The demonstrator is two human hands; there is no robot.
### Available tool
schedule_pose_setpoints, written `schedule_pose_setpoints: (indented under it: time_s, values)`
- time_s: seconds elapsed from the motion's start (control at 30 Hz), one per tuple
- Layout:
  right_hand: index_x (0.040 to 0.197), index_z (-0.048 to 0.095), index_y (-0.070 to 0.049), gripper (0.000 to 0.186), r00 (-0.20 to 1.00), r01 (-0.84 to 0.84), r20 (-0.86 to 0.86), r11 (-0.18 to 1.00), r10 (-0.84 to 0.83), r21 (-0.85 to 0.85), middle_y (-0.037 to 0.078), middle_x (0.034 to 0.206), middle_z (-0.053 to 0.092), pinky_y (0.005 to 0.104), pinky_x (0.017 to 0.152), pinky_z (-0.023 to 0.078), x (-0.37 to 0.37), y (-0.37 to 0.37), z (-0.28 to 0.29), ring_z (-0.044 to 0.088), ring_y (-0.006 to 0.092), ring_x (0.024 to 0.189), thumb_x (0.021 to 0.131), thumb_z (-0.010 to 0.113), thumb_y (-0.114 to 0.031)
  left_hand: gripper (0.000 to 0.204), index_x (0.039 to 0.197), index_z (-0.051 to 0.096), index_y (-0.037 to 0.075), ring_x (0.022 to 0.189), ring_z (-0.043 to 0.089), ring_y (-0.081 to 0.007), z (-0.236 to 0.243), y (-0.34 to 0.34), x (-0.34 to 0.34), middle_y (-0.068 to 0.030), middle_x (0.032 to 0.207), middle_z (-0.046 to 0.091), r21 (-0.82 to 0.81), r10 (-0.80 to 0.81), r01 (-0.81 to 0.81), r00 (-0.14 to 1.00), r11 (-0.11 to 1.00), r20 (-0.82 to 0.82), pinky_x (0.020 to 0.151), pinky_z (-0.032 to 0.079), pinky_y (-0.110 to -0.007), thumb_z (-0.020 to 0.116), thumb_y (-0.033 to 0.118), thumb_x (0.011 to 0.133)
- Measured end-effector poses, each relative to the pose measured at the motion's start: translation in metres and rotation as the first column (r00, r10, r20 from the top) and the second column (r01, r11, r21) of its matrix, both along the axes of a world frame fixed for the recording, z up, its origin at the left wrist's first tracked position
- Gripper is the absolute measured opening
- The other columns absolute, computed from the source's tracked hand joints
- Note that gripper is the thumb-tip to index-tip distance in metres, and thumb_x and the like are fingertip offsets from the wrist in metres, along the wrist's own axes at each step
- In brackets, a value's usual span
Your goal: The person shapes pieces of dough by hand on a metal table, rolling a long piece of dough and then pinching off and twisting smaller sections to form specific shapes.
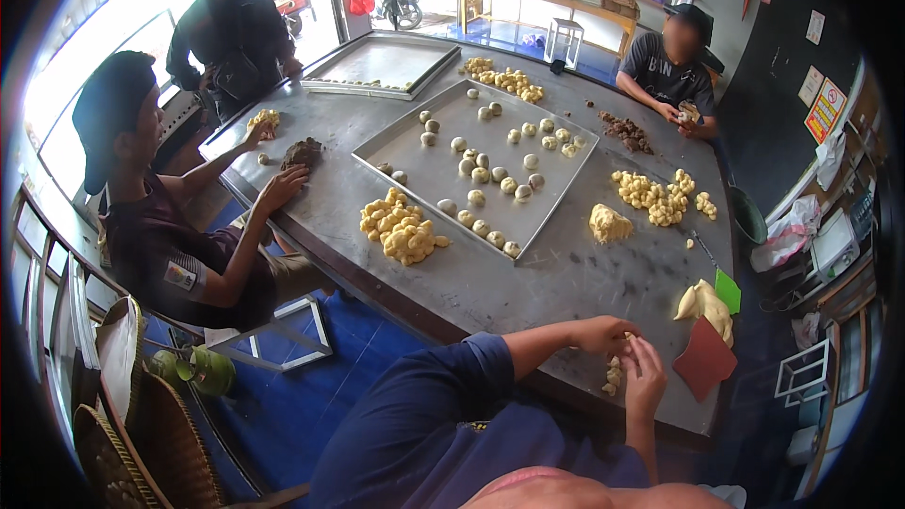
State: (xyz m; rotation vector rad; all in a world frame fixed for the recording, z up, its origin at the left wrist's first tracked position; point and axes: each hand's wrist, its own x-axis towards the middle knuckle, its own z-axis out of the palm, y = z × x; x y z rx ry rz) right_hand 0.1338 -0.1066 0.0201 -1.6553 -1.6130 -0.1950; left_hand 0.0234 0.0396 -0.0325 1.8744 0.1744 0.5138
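Observation:
Close together above the near right table edge, my left hand and my right hand meet at the fingertips. Both pinch a small pale piece of dough, mostly hidden by the fingers. Just below them lies a short row of small dough pieces on the metal table. To the right of my hands sits a large smooth lump of yellow dough. A reddish-brown flat scraper lies beside that lump, and a green scraper rests at its far side.
A square metal tray with scattered dough balls fills the table's middle. Piles of dough pieces and brown filling lie around it. A person works at the left, another at the far right, and a third stands behind.

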Motion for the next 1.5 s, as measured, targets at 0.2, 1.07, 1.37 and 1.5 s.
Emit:
schedule_pose_setpoints:
  time_s: [0.2,1.07,1.37,1.5]
  values:
    - [0.097,0.068,0.0,0.019,0.993,-0.017,-0.114,0.996,0.007,-0.085,0.011,0.093,0.068,0.0323,0.068,0.054,0.015,0.005,-0.014,0.067,0.0213,0.08,0.079,0.072,0.002,0.016,0.107,0.063,0.004,0.084,0.067,-0.0153,0.017,-0.004,-0.006,-0.0076,0.091,0.07,-0.165,-0.018,0.024,0.999,0.986,0.04,0.071,0.053,-0.03,0.059,0.011,0.094]
    - [0.104,0.067,-0.001,0.023,0.969,0.069,-0.192,0.916,-0.156,-0.396,0.014,0.094,0.07,0.0351,0.072,0.055,0.024,-0.028,-0.032,0.07,0.0266,0.083,0.081,0.072,-0.002,0.033,0.115,0.062,0.005,0.081,0.065,-0.0193,0.026,0.004,-0.007,-0.0114,0.089,0.069,0.082,0.133,-0.118,0.967,0.99,-0.216,0.075,0.051,-0.032,0.07,0.014,0.085]
    - [0.1,0.069,-0.004,0.023,0.974,-0.06,-0.222,0.997,0.048,-0.048,0.014,0.097,0.069,0.0373,0.073,0.053,0.011,-0.002,-0.01,0.066,0.0326,0.084,0.079,0.077,-0.011,0.029,0.125,0.055,0.003,0.076,0.059,-0.0072,0.034,-0.005,-0.008,-0.0048,0.083,0.067,-0.436,-0.177,0.092,0.971,0.895,-0.16,0.069,0.05,-0.025,0.059,0.013,0.098]
    - [0.094,0.067,-0.004,0.014,0.899,-0.044,-0.435,0.982,-0.04,-0.181,0.008,0.085,0.068,0.0318,0.064,0.05,0.015,-0.003,-0.013,0.064,0.0197,0.072,0.085,0.073,-0.011,0.023,0.118,0.058,0.004,0.076,0.059,-0.0078,0.022,-0.006,-0.004,-0.0047,0.082,0.067,-0.489,-0.132,0.108,0.991,0.866,-0.015,0.069,0.049,-0.026,0.06,0.013,0.097]
